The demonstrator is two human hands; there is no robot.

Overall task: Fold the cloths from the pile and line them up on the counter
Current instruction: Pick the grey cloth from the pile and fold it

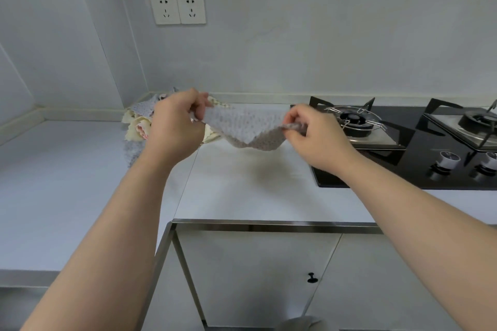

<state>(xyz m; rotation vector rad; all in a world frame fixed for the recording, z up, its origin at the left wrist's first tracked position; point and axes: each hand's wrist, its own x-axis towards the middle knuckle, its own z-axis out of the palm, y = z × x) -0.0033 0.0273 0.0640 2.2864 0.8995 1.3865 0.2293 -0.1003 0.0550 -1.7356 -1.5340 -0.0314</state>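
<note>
Head view: two hands (174,122) (312,134), one grey cloth (247,126) between

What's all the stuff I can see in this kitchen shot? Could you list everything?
Held cloth: one, grey dotted, stretched in the air between both hands above the counter.
Cloth pile: one heap, cream, pink and grey, back corner of the counter.
Counter: one, white, L-shaped.
Gas hob: one, black, two burners, right side.
Knobs: two, silver, on the hob's front.
Wall sockets: two, white, on the wall.
Cabinet knob: one, black, below the counter.
Left hand: grip pinching the cloth's left end.
Right hand: grip pinching its right end.
</note>
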